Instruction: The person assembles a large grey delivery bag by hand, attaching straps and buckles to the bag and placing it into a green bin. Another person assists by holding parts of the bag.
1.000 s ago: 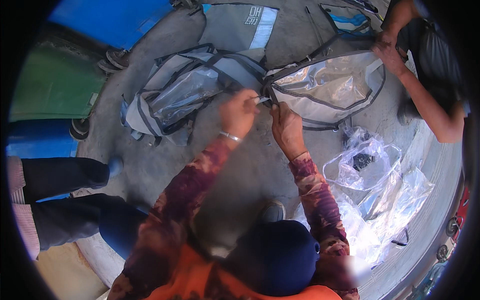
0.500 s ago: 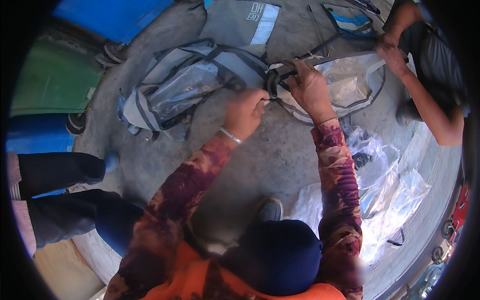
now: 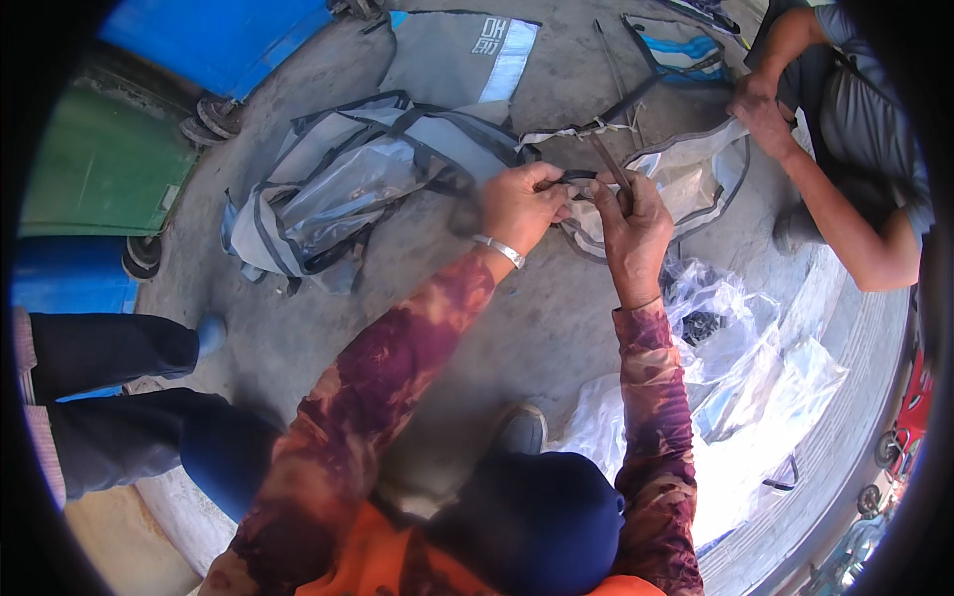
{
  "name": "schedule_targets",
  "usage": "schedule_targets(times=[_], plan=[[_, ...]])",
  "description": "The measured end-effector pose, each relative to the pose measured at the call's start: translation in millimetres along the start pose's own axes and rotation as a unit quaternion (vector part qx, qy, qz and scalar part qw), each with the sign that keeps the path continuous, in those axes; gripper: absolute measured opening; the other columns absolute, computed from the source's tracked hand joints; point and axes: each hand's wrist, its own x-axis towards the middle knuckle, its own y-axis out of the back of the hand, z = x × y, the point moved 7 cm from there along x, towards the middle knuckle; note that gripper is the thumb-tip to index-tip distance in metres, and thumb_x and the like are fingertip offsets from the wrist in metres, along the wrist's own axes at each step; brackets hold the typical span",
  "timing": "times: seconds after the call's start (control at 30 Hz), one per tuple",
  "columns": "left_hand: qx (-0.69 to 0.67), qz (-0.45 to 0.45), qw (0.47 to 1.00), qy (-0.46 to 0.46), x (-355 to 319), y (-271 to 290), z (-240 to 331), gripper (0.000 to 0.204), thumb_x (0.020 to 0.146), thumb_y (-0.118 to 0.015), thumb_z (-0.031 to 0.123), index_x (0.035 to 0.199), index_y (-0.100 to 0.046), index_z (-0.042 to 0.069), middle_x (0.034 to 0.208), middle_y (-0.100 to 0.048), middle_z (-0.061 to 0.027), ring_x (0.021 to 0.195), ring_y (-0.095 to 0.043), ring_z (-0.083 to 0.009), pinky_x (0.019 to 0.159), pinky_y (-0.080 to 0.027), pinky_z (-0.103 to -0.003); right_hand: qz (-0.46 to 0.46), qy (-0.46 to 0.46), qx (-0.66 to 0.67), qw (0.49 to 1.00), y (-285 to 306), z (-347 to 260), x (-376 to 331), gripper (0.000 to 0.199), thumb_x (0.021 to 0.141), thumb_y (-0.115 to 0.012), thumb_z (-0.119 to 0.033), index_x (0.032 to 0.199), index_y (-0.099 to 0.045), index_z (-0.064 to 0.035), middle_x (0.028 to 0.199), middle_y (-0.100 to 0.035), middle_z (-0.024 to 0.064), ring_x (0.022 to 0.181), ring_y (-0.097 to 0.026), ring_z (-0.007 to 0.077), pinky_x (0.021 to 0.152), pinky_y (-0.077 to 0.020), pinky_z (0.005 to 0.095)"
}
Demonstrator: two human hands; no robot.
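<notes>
My left hand (image 3: 524,209) is closed, pinching a black fabric strap (image 3: 576,176) that runs toward the right hand. In my right hand (image 3: 636,233) is a thin, flat brown blade-like strip (image 3: 609,161), sticking up past the fingers toward the far side. The strap meets the near side of a pale bag panel with black edging (image 3: 686,179). At the panel's far right edge, another person's hands (image 3: 760,114) grip the trim. Frayed light threads (image 3: 581,131) show along the band beyond my fingers. What lies between my two hands is partly hidden.
A grey bag with black trim (image 3: 348,189) lies crumpled on the left. Crumpled clear plastic sheeting (image 3: 745,417) covers the right foreground. Wheeled bins in blue (image 3: 219,40) and green (image 3: 99,159) stand at left. Another person's dark-trousered legs (image 3: 119,348) are nearby. A grey fabric sheet (image 3: 437,60) lies beyond.
My left hand has moved right and now pinches the black strap near the right hand. The right hand has shifted slightly down, and the brown strip in it now shows clearly.
</notes>
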Motion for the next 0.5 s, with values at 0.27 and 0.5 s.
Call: schedule_targets(times=[0.27,0.5], plan=[[0.046,-0.001,0.992,-0.116,-15,-2,24,0.017,0.082,-0.077,0.006,0.095,-0.072,-0.002,0.082,-0.074,-0.0091,0.070,-0.071,-0.0116,0.062,-0.056,-0.025,-0.003,0.063,-0.044,0.997,2,-16,0,0.022,0.077,-0.079,-0.011,0.097,-0.073,-0.0067,0.069,-0.054,0.0081,0.054,-0.051,0.0192,0.053,-0.0441,0.0336],[0.135,-0.002,0.962,-0.237,-21,-9,41,0.015,0.079,-0.077,0.006,0.093,-0.072,0.002,0.080,-0.073,-0.0090,0.072,-0.070,-0.0133,0.065,-0.054,-0.026,-0.040,0.075,-0.052,0.995,11,-22,5,0.018,0.081,-0.075,-0.010,0.098,-0.074,-0.0052,0.067,-0.056,0.0079,0.056,-0.054,0.0168,0.055,-0.0441,0.0308]])
